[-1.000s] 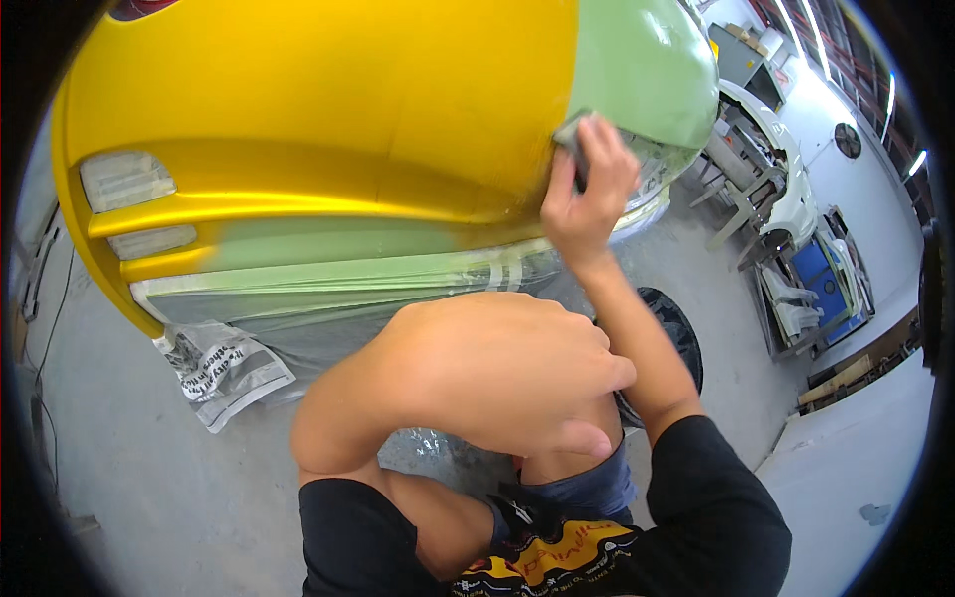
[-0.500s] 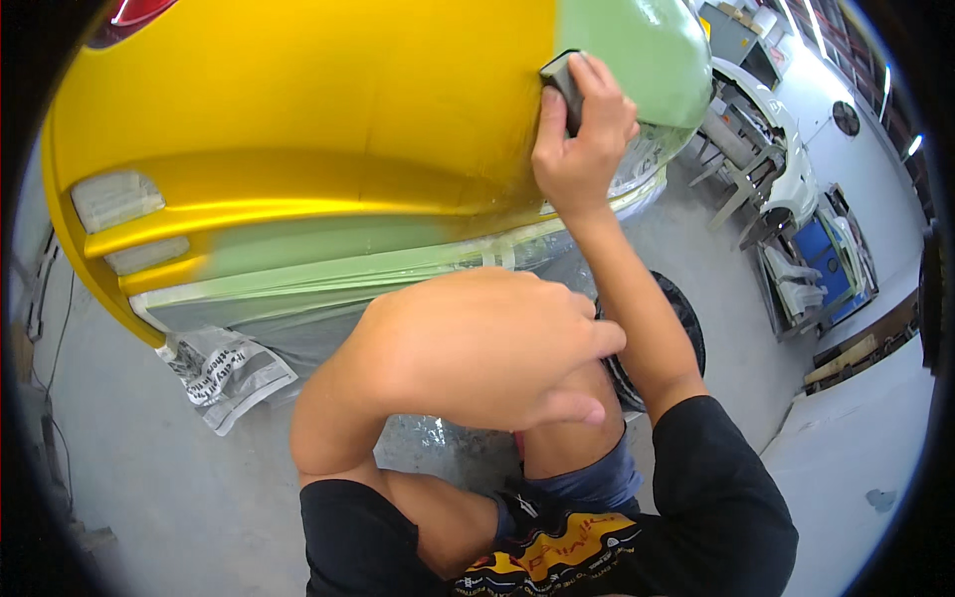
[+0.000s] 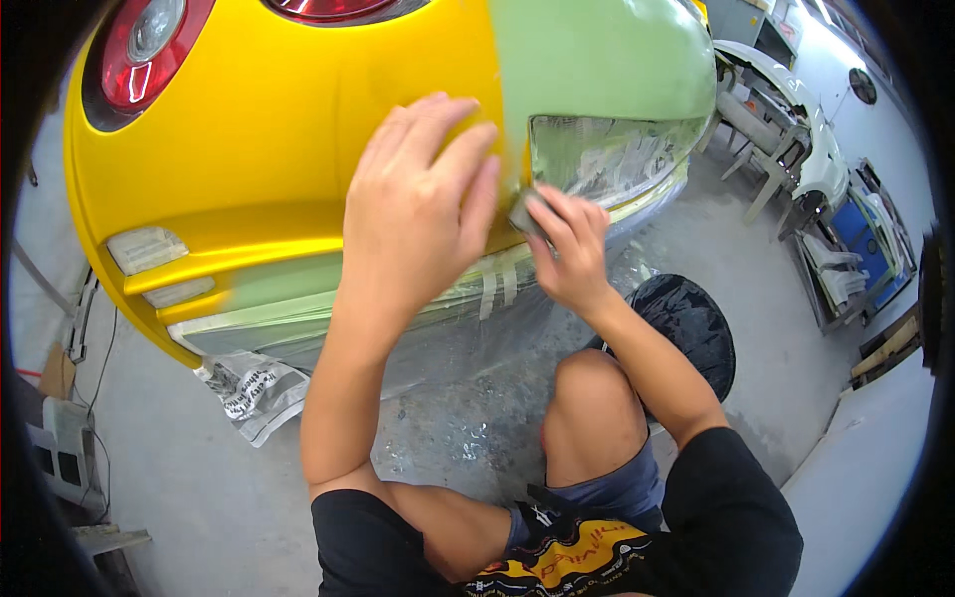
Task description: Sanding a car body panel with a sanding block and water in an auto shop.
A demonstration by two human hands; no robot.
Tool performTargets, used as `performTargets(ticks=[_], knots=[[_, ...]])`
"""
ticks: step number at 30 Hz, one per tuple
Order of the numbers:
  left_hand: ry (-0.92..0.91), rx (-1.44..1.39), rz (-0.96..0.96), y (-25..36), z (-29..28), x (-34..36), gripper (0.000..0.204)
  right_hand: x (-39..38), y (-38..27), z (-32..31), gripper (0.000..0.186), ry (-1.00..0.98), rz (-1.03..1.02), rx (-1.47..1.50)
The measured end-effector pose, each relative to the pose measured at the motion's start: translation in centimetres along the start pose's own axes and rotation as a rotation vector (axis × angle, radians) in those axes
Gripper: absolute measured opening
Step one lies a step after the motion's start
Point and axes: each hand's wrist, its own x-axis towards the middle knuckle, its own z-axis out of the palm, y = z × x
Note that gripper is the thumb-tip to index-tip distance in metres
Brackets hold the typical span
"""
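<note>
While the right hand (image 3: pixel 575 241) is clamped on a small grey block (image 3: pixel 524 212), that block sits low down where the yellow panel (image 3: pixel 279 139) meets the green panel (image 3: pixel 607 60), just by the corner of a film-covered gap (image 3: pixel 617 154). If the fingers slip, or push too hard on one end, the block's edge could cut a line in the paint.

Next to it, the left hand (image 3: pixel 418 194) is up in front of the yellow panel, its fingers a bit apart and nothing in its grip (I cannot tell if it touches the panel). Leaning or dragging there could leave a smudge.

Going too far to the right could make the block catch the film and tear it. Below, rubbing over the pale tape (image 3: pixel 487 296) could peel it up.

Under that hangs a thin plastic sheet (image 3: pixel 448 343), with a loose printed flap (image 3: pixel 257 398) at the left that a foot could snag. The grey floor (image 3: pixel 199 478) has shiny spots that look wet, so a shoe could slide. Behind the right forearm is a round black thing (image 3: pixel 691 320) that a bump could tip over.
</note>
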Motion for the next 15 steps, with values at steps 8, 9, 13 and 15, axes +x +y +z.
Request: performTargets(ticks=[8, 9, 13, 15], knots=[[-0.118, 0.511, -0.049, -0.2, 6.8, -0.5, 0.065, -12.4, 7.5, -10.4, 0.054, -0.188, 0.219, -0.073], [-0.133, 0.576, -0.048, -0.3, 7.1, -0.6, 0.070, -13.1, 7.9, -10.6, 0.054, -0.202, 0.233, -0.053], [-0.222, 0.562, 0.026, 0.5, 8.0, -1.9, 0.072, -15.7, 8.4, -11.3, 0.054, -0.185, 0.229, 0.004], [-0.326, 0.506, 0.098, 0.9, 8.4, -3.1, 0.074, -15.7, 8.5, -11.5, 0.053, -0.174, 0.219, 0.088]])
